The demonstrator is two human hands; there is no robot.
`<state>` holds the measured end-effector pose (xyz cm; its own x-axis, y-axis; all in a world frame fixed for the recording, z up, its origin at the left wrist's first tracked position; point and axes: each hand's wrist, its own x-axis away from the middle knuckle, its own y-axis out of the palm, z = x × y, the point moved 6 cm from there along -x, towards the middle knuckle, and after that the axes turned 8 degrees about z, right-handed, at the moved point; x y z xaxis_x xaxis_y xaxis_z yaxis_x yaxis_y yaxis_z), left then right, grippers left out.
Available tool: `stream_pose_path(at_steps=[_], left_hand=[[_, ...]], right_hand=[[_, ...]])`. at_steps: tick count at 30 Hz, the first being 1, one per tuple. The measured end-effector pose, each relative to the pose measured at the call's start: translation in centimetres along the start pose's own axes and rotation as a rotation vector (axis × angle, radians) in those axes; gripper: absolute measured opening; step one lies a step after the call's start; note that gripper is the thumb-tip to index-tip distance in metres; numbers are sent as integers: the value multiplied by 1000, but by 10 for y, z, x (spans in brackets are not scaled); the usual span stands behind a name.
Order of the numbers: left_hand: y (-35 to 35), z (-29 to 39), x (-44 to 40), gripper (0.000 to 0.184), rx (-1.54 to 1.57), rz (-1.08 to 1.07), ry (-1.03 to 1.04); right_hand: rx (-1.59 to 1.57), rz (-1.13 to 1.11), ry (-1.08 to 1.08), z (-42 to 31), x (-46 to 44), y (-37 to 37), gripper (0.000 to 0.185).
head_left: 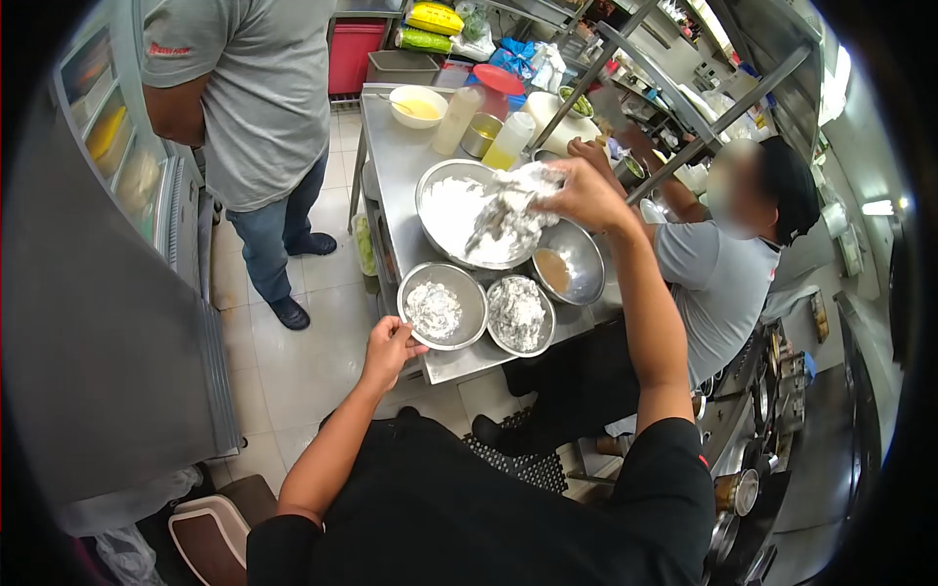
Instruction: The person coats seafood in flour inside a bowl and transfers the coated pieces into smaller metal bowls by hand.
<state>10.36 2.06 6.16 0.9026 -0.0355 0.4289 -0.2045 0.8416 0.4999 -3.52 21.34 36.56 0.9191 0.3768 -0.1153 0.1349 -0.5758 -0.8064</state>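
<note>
My left hand (391, 346) pinches the rim of a small metal bowl (470, 335) at the table's near edge; white floury pieces (433, 310) lie inside. Above a large metal bowl of white flour (451, 203), my right hand (584, 195) grips a clump of flour-coated food (513, 210). What the food is under its coating I cannot make out. Beside the small bowl stands a second small bowl heaped with floured pieces (518, 314). A metal bowl with a little brownish liquid (553, 270) sits to the right, below my right hand.
On the steel table (388, 146) stand a white bowl of yellow liquid (419, 105), squeeze bottles (509, 143) and a metal pot (480, 136). A co-worker (718, 273) works close on the right. Another person (256, 117) stands at left, near a glass-fronted fridge (117, 146). Shelf posts (586, 93) rise at the table's far right.
</note>
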Motion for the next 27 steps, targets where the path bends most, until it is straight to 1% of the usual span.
stream_pose_path(at_steps=[1, 2, 3, 4, 5, 7, 8, 9, 10, 11, 12, 13, 14, 16, 17, 19, 21, 22, 23, 25, 27], left_hand=[[0, 1, 1, 10, 20, -8, -4], [1, 4, 3, 9, 23, -8, -9], [1, 4, 3, 9, 21, -8, -12], [0, 5, 4, 9, 16, -10, -19], [0, 5, 4, 9, 11, -13, -24], [-2, 6, 5, 8, -9, -9, -40], [-1, 7, 4, 8, -26, -6, -52], [0, 7, 3, 8, -28, -14, -47], [-1, 6, 3, 8, -31, -12, -43], [-1, 5, 3, 7, -35, -11, -38], [-2, 4, 2, 7, -32, -16, -39], [-2, 3, 2, 7, -35, -25, -35], [-4, 1, 1, 7, -32, -23, -37], [-2, 4, 2, 8, -44, -15, -45], [-2, 5, 2, 8, -45, -18, -44], [-4, 4, 1, 8, -42, -20, -48], [-4, 3, 0, 8, -21, -18, -47], [-4, 3, 1, 8, -8, -25, -55], [-4, 4, 1, 8, 5, -30, -61], [-5, 4, 0, 9, 12, -24, -63], [-5, 2, 0, 8, 2, -9, -69]], right_hand=[[-23, -34, 26, -1, 7, 12, 33], [-25, -33, 8, -2, 14, 26, 35], [-79, -85, -27, -7, 21, 42, 36], [-15, -71, -6, -8, 29, 56, 35], [-36, -87, -72, 5, 33, 79, 35], [80, -139, -40, 21, 43, 117, 38], [72, -134, -95, 44, 47, 142, 38], [140, -133, -13, 39, 53, 152, 38], [164, -104, -21, 60, 56, 174, 39], [95, -120, -25, 65, 59, 187, 43], [99, -161, 3, 70, 63, 196, 44], [102, -202, 30, 77, 64, 201, 45], [106, -194, 31, 77, 60, 194, 45], [65, -241, 13, 65, 54, 173, 42], [27, -218, -29, 47, 45, 149, 39], [-110, -134, 271, 66, 22, 121, 36], [183, -1, 141, 99, -11, 105, 35], [257, 53, 87, 135, -26, 110, 35], [258, 49, 83, 156, -34, 120, 35], [484, 47, 150, 189, -49, 133, 34], [485, 59, 165, 217, -60, 147, 35]])
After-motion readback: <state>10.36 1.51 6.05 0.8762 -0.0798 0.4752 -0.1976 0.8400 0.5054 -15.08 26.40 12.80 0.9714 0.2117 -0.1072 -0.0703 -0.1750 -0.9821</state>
